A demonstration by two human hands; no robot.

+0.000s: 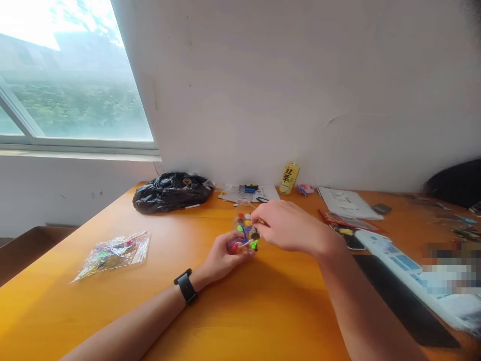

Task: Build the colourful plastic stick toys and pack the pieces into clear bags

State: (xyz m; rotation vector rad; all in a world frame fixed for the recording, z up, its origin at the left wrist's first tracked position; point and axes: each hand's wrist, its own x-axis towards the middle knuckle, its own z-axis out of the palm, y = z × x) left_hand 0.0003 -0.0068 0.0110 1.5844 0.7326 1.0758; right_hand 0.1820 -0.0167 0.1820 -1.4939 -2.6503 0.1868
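A clear plastic bag (248, 223) of small coloured pieces, in red, yellow, blue, green and white, is held low over the table. My left hand (221, 255), with a black watch on its wrist, is closed around the bag's lower left side. From the right, my right hand (285, 225) reaches over to the bag's upper right side. Its thumb and fingers are pinched together there, and what lies between them is hidden. A second clear bag (114, 255) of mixed small parts lies flat on the table to the left.
A black plastic bag (171, 193) lies at the back left of the wooden table (169, 326). By the wall stands a yellow can (289, 178). Papers (349, 203), a black mat (402, 301) and a long white object (398, 258) are on the right.
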